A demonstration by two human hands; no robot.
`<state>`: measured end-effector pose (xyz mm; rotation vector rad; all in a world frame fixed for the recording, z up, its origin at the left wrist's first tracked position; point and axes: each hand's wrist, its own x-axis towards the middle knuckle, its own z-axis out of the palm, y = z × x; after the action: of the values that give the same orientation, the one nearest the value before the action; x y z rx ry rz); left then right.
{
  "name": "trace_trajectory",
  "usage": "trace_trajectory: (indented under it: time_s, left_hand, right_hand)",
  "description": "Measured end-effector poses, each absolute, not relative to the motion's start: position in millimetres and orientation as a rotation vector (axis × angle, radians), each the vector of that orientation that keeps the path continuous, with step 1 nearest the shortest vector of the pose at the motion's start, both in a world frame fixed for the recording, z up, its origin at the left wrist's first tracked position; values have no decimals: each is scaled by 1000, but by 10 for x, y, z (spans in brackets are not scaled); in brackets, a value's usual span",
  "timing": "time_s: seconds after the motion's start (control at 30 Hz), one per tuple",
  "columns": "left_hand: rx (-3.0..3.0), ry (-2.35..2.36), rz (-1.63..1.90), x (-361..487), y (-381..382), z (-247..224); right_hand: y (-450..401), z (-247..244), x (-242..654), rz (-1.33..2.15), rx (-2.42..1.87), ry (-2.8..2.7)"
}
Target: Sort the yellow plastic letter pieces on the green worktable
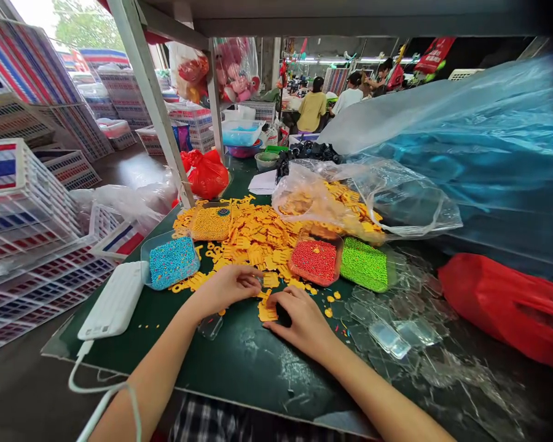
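Note:
Near the middle of the dark green table (166, 350), my right hand (301, 316) has its thumb and fingers closed around the edge of a small yellow plastic piece (267, 311). My left hand (230, 287) is just to the left and slightly farther away, its fingers curled together beside the yellow pieces; what they hold, if anything, is hidden. Beyond both hands spreads a heap of yellow pieces (253, 236). Around it sit trays of blue beads (172, 261), orange beads (211, 222), red beads (314, 259) and green beads (364, 264).
A white power bank (115, 301) with a cable lies at the left edge. Clear plastic cases (389, 337) are scattered at right, beside a red bag (502, 307). An open plastic bag (313, 196) of yellow pieces lies behind the heap. A metal post (154, 98) rises at left.

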<state>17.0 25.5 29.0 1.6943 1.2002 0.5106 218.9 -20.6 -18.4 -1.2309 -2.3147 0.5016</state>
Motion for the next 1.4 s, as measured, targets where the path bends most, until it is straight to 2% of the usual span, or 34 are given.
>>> trace_trajectory:
  time_s: [0.47, 1.17, 1.4]
  left_hand:
    - [2183, 1047, 149, 181, 228, 308]
    - [2563, 914, 85, 229, 184, 185]
    - [2592, 889, 332, 186, 180, 287]
  right_hand:
    - [-230, -242, 2268, 404, -1316, -2234]
    - [-182, -386, 2285, 322, -1178, -2289]
    - [-168, -422, 2295, 255, -1108, -2287]
